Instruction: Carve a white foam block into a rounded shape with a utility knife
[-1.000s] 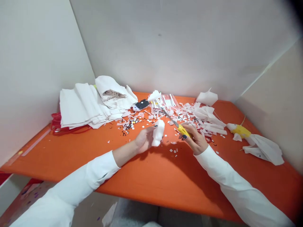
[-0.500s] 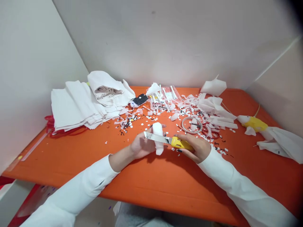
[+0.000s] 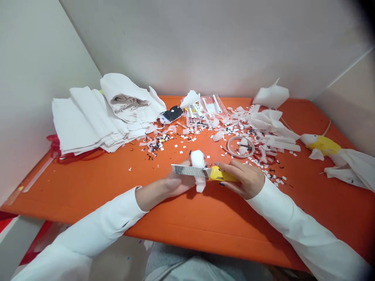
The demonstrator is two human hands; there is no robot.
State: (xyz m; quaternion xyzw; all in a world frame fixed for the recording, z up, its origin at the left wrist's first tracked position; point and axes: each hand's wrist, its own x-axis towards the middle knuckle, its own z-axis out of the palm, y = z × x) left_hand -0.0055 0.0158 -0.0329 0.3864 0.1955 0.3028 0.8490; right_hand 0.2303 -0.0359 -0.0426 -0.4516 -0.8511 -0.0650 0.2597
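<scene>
My left hand [image 3: 177, 183] is closed around a small white roll of soft paper [image 3: 198, 160], held upright just above the orange table [image 3: 88, 183]. My right hand [image 3: 243, 179] grips the yellow handle of a utility knife [image 3: 205, 172]. Its silver blade lies level across the front of the white roll, pointing left. Both sleeves are white.
A stack of white paper sheets [image 3: 84, 121] lies at the back left over red cord [image 3: 58, 154]. White and black scraps [image 3: 234, 128], a tape ring [image 3: 240, 146], markers [image 3: 202, 109] and a black-and-white tube [image 3: 171, 114] litter the back. A yellow-and-white paper figure [image 3: 331, 152] lies at right.
My right hand swung the knife from pointing away at the back to lying level across the white roll. Both hands drew nearer to me; the tape ring came into sight.
</scene>
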